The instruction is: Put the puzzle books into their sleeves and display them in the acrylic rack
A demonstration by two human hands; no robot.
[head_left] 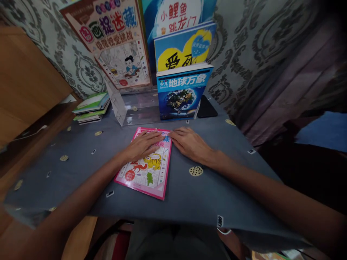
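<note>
A pink-bordered picture book (155,173) lies closed on the table, slightly turned, with a yellow tiger and a red animal on its cover. My left hand (143,144) rests flat on the upper part of this cover, fingers stretched toward the right, hiding some of the title. At the book's upper right corner is my right hand (191,144), its fingers held together and bent, with the fingertips closed at the corner edge. The thumb of that hand is mostly hidden.
Behind the book, a clear acrylic stand (141,115) holds upright books, including a blue earth book (184,95) and a brown-bordered book (121,54). A stack of thin books (92,106) lies at left. A black flat object (207,107) sits at right on the grey tablecloth (217,191).
</note>
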